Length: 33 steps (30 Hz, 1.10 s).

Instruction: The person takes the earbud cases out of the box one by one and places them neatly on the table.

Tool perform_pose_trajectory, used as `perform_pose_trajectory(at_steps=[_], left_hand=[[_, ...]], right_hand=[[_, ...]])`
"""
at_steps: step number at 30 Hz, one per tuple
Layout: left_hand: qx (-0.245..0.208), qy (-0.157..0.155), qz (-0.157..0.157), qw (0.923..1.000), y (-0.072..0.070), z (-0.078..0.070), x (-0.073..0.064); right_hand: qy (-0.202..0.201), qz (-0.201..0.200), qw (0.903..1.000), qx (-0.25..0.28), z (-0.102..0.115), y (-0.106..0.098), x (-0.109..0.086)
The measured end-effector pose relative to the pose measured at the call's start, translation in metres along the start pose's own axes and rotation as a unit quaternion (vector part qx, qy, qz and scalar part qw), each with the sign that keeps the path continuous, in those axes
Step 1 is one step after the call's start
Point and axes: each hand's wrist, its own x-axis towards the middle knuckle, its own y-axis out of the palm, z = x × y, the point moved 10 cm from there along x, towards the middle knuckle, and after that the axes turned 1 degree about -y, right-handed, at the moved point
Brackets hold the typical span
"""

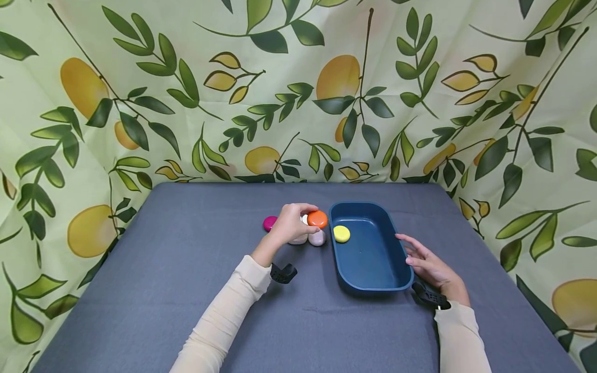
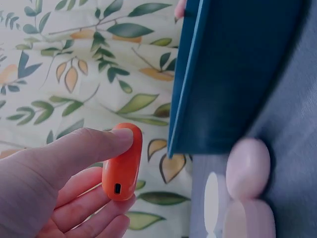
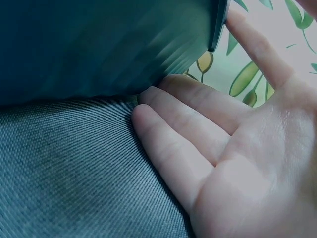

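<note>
My left hand (image 1: 292,224) pinches an orange pebble-shaped device (image 1: 317,219) between thumb and fingers. In the left wrist view a small dark port shows in the end of this device (image 2: 121,166), which is held up off the table. Below and around that hand lie a magenta rounded piece (image 1: 269,224), a pale lilac one (image 1: 317,239) and pale pieces partly hidden by the hand. A blue rectangular tub (image 1: 370,288) stands to the right, with a yellow rounded piece (image 1: 342,234) inside by its left wall. My right hand (image 1: 434,267) touches the tub's right side, fingers extended against the outer wall.
A grey cloth covers the table (image 1: 163,290). Behind and at both sides hangs a curtain (image 1: 289,103) printed with leaves and fruit. A black band (image 1: 283,273) is on the left wrist and another (image 1: 429,295) on the right.
</note>
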Motion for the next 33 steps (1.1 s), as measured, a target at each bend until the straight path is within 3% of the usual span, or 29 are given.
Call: perform_pose_trajectory(at_steps=[8, 16, 28, 33], left_hand=[[-0.007, -0.02, -0.021, 0.9996, -0.013, 0.025, -0.013], [0.001, -0.014, -0.027, 0.9995, -0.019, 0.043, -0.025], [0.007, -0.056, -0.046, 0.9973, -0.033, 0.07, -0.04], [0.036, -0.07, -0.053, 0.9955, -0.036, 0.079, -0.045]], right_hand=[[-0.005, 0.0, 1.0, 0.0, 0.003, 0.001, -0.001], [-0.016, 0.009, 0.9998, 0.009, 0.005, 0.002, 0.0], [-0.011, 0.005, 0.9999, 0.006, 0.004, 0.002, 0.0], [-0.012, 0.007, 0.9998, 0.011, 0.005, 0.003, 0.0]])
